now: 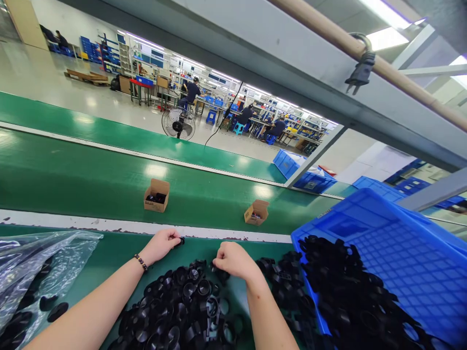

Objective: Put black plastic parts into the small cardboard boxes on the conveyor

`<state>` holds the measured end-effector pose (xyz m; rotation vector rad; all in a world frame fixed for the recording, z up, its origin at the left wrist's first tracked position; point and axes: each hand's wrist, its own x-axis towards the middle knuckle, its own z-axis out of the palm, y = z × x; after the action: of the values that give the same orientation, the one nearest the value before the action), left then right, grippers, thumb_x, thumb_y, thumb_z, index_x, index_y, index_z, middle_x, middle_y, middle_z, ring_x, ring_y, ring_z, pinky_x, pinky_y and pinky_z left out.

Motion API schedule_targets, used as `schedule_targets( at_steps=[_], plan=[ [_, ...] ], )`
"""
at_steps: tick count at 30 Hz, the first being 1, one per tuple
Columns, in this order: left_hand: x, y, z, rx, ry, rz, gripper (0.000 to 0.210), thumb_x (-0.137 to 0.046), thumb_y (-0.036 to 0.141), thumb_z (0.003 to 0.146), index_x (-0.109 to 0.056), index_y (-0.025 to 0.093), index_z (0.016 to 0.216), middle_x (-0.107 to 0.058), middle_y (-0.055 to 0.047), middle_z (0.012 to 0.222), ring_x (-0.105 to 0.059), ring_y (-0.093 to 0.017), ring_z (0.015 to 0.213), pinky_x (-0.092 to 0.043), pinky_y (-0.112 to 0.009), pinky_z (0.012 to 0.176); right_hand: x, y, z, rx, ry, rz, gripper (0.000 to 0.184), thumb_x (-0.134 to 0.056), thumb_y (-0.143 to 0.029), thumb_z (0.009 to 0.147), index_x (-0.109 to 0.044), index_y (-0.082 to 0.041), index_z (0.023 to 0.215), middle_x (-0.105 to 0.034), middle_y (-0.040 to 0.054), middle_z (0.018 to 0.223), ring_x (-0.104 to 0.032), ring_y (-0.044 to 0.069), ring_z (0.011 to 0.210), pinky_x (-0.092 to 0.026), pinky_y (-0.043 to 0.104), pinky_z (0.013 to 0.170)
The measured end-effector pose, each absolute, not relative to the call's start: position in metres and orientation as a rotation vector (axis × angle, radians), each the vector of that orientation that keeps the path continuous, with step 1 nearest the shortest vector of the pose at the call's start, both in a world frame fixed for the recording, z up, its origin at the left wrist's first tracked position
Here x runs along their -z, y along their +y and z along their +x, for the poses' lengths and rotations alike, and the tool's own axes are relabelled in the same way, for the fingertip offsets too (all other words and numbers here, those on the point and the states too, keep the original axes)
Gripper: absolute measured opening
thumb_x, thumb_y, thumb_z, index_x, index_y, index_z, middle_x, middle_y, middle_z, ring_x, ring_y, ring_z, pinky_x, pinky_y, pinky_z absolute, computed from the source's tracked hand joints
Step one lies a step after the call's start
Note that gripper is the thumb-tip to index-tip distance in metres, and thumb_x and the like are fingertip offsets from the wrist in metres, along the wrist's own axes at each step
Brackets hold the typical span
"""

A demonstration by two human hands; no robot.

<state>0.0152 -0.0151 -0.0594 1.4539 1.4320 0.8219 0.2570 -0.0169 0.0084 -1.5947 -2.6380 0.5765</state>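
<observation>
My left hand (163,244), with a beaded bracelet on the wrist, pinches a small black part (180,241) at the near edge of the green bench, by the white strip. To the right, my right hand (232,259) is closed with its fingers pointing down; a black part (221,273) shows under the fingertips, its shape mostly hidden. Between my forearms lies a heap of black round cup-like plastic parts (175,304). A second pile of black parts (284,279) is right of my right hand.
A blue crate (412,253) full of black parts stands at right. At left lies a clear plastic bag (54,253) with black pieces. Two small cardboard boxes (156,205) (251,216) hold small parts on the green belt (91,170). A metal beam (255,53) crosses overhead; people sit beyond.
</observation>
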Motion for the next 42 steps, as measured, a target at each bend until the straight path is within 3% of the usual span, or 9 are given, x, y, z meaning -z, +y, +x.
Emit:
schedule_targets(
  at_steps=[4, 9, 13, 15, 25, 31, 34, 37, 42],
  plan=[
    [0.061, -0.015, 0.015, -0.807, 1.419, 1.495, 0.02, -0.046, 0.036, 0.068, -0.05, 0.017, 0.064, -0.045, 0.006, 0.05, -0.038, -0.009, 0.045, -0.028, -0.02, 0.046, -0.008, -0.006, 0.274, -0.416, -2.421, -1.627, 0.012, -0.05, -0.018, 0.066, -0.062, -0.02, 0.063, -0.059, 0.0009, 0.074, -0.051, 0.012, 0.069, -0.032, 0.02, 0.059],
    [0.062, -0.015, 0.015, -0.799, 1.423, 1.543, 0.021, -0.046, 0.036, 0.068, -0.05, 0.017, 0.063, -0.044, 0.006, 0.051, -0.038, -0.009, 0.046, -0.028, -0.02, 0.046, 0.01, 0.004, 0.279, -0.303, -2.465, -1.777, 0.021, -0.045, -0.005, 0.063, -0.061, -0.018, 0.067, -0.056, 0.0031, 0.075, -0.05, 0.013, 0.069, -0.032, 0.022, 0.06],
    [0.061, -0.015, 0.015, -0.777, 1.426, 1.523, 0.021, -0.045, 0.037, 0.068, -0.05, 0.017, 0.065, -0.045, 0.006, 0.05, -0.037, -0.009, 0.043, -0.028, -0.02, 0.044, 0.016, 0.005, 0.277, -0.306, -2.5, -1.768, 0.01, -0.052, -0.018, 0.068, -0.061, -0.019, 0.064, -0.057, 0.0029, 0.071, -0.051, 0.013, 0.066, -0.032, 0.022, 0.058],
    [0.062, -0.015, 0.015, -0.776, 1.423, 1.514, 0.02, -0.046, 0.037, 0.068, -0.05, 0.017, 0.065, -0.045, 0.006, 0.051, -0.038, -0.009, 0.043, -0.029, -0.02, 0.043, 0.019, 0.004, 0.273, -0.285, -2.495, -1.788, 0.013, -0.055, -0.026, 0.07, -0.061, -0.019, 0.061, -0.057, 0.0031, 0.07, -0.052, 0.014, 0.066, -0.033, 0.023, 0.058],
    [0.069, -0.013, 0.013, -0.8, 1.373, 1.439, 0.022, -0.047, 0.039, 0.065, -0.05, 0.018, 0.065, -0.045, 0.006, 0.051, -0.039, -0.008, 0.043, -0.03, -0.018, 0.041, 0.0, 0.022, 0.289, 0.033, -2.108, -1.594, 0.024, -0.04, -0.021, 0.08, -0.064, -0.018, 0.079, -0.055, 0.0059, 0.092, -0.049, 0.015, 0.086, -0.037, 0.025, 0.076],
    [0.068, -0.013, 0.013, -0.8, 1.371, 1.448, 0.022, -0.046, 0.039, 0.066, -0.05, 0.017, 0.065, -0.044, 0.006, 0.05, -0.04, -0.008, 0.042, -0.031, -0.019, 0.04, -0.001, 0.081, 0.293, 0.428, -2.147, -1.64, 0.026, -0.038, -0.019, 0.081, -0.064, -0.018, 0.081, -0.053, 0.0074, 0.113, -0.042, 0.022, 0.102, -0.028, 0.038, 0.085],
    [0.068, -0.013, 0.013, -0.796, 1.367, 1.438, 0.023, -0.047, 0.04, 0.066, -0.05, 0.017, 0.066, -0.043, 0.007, 0.049, -0.04, -0.008, 0.041, -0.031, -0.019, 0.04, 0.008, 0.097, 0.286, 0.416, -2.401, -1.614, 0.027, -0.037, -0.012, 0.078, -0.064, -0.017, 0.081, -0.057, 0.009, 0.108, -0.043, 0.021, 0.103, -0.021, 0.041, 0.091],
    [0.067, -0.012, 0.012, -0.793, 1.366, 1.426, 0.023, -0.047, 0.04, 0.065, -0.05, 0.017, 0.066, -0.043, 0.006, 0.049, -0.04, -0.008, 0.041, -0.032, -0.019, 0.04, 0.016, 0.098, 0.282, 0.37, -2.577, -1.604, 0.032, -0.042, -0.008, 0.069, -0.06, -0.014, 0.095, -0.056, 0.011, 0.109, -0.044, 0.02, 0.104, -0.01, 0.046, 0.097],
    [0.064, -0.013, 0.012, -0.784, 1.377, 1.446, 0.021, -0.047, 0.038, 0.066, -0.05, 0.017, 0.066, -0.044, 0.006, 0.049, -0.04, -0.008, 0.041, -0.032, -0.019, 0.04, 0.017, 0.094, 0.269, 0.355, -2.666, -1.599, 0.036, -0.043, -0.006, 0.065, -0.061, -0.02, 0.093, -0.057, 0.0078, 0.11, -0.031, 0.026, 0.115, 0.007, 0.06, 0.093]
  ],
)
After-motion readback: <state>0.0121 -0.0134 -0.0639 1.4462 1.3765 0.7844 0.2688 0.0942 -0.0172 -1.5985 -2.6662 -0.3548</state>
